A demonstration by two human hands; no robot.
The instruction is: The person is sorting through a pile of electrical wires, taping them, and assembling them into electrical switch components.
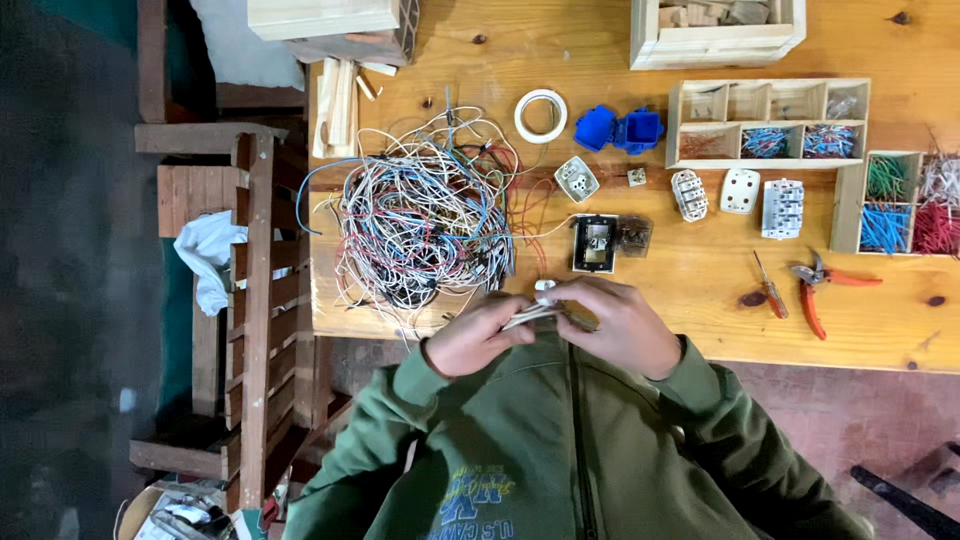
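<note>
- Because both hands meet at the near table edge, the wires [532, 315] sit right under the eyes: the left hand [478, 335] pinches one end of a short pale bundle, fingers closed tight round it.
- The right hand [618, 325] is closed on the other end, together with what looks like a dark, slim tool; its tip is hidden by the fingers, so I cannot tell what kind it is.
- The bundle is held level between the two hands, just over the table [700, 290] rim, so each end is braced by one hand.
- Just beyond the knuckles lies an open black box [595, 243] with a small clear part beside it, kept within easy reach.
- To the left, a big tangle [425, 215] of white, blue and red wire spreads over the board; a pale strand runs from it toward the hands.
- Farther back lie a tape roll [541, 115], a blue box [619, 130] and a white socket [577, 179].
- To the right, white switches [740, 192] lie in a row, and trays [768, 122] hold cut wires sorted by colour.
- Pliers [825, 285] and a screwdriver [768, 286] rest well apart from the hands, on the right-hand side.
</note>
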